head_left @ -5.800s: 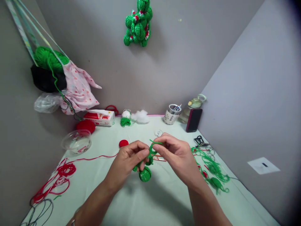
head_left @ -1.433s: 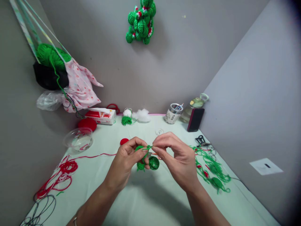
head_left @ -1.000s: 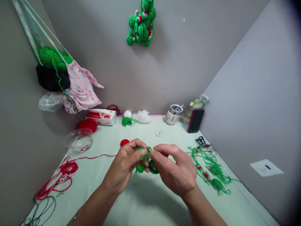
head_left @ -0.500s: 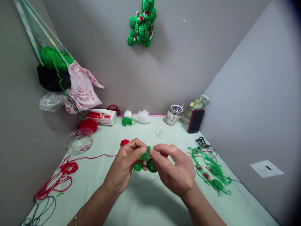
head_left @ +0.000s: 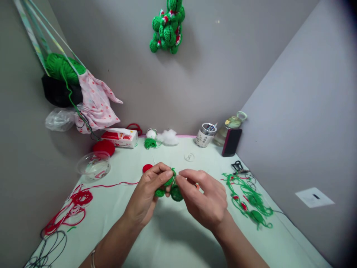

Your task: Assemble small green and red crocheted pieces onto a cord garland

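My left hand (head_left: 145,191) is closed, its thumb and forefinger pinching a green crocheted piece (head_left: 168,181) above the middle of the table. Below the pinch hang small rounded green parts, among them a darker green ball (head_left: 176,194) between the two hands. My right hand (head_left: 205,193) is closed in a pinch just right of the piece, fingertips close to a green yarn loop at its top. A small orange-red bit shows between the right fingers; what they hold is too small to name. Behind the left hand lies a red round piece (head_left: 147,168).
Red yarn (head_left: 82,198) and dark cord (head_left: 47,249) lie left, near a clear plastic bowl (head_left: 97,167). At right are green yarn pieces (head_left: 255,214), black scissors (head_left: 237,166) and a leaning phone (head_left: 232,142). A pen tin (head_left: 205,137) and white stuffing (head_left: 169,137) stand behind.
Both hands have shifted slightly left with the green piece. The piece has tilted, and loose green strands at its top now show as an upright loop. The orange-red bit has come into view.
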A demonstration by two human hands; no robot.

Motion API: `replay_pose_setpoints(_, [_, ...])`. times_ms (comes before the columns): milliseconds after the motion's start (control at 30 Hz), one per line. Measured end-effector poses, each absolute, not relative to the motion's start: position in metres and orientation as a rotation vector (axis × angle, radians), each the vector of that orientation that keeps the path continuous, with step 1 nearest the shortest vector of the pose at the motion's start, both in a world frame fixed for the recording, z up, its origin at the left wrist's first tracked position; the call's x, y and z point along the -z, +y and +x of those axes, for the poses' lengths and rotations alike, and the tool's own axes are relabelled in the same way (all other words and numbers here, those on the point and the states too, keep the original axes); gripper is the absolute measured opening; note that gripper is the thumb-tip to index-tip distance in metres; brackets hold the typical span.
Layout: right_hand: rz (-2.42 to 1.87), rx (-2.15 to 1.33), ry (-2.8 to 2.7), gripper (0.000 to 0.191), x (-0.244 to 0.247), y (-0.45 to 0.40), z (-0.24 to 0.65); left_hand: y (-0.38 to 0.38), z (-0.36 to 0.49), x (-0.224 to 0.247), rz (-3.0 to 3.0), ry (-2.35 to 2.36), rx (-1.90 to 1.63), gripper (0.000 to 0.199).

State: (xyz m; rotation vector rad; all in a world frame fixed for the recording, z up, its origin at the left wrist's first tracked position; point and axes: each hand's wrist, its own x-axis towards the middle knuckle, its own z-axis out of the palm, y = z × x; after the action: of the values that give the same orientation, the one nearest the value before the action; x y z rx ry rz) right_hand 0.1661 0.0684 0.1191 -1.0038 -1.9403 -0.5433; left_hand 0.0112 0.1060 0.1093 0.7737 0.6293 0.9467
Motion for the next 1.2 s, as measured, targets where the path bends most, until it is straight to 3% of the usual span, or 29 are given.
replay_pose_setpoints(467, [-0.895,0.496,-1.886,0.023,-0.113,0.074,0.164,0.104,0.017,-0.103,0.635,0.603,-0.959,0.025])
replay_pose_setpoints(667, [-1.059,-0.444,-1.831,0.023,-0.134,0.072,0.182,0.108,0.012,-0.105,0.748,0.597,-0.905,0.023])
replay_pose_setpoints(800, [-1.084,-0.887,-1.715,0.024,-0.137,0.074,0.188,0.107,0.012,-0.107,0.873,0.599,-0.824,0.026])
replay_pose_setpoints(1000, [-0.877,-1.239,-1.474,0.003,-0.129,0.079,0.187,0.105,0.014,-0.103,0.939,0.569,-0.763,0.025])
replay_pose_setpoints(1200, [-0.821,-1.238,-1.148,0.007,-0.131,0.081,0.192,0.108,0.014,-0.101,1.057,0.504,-0.668,0.024])
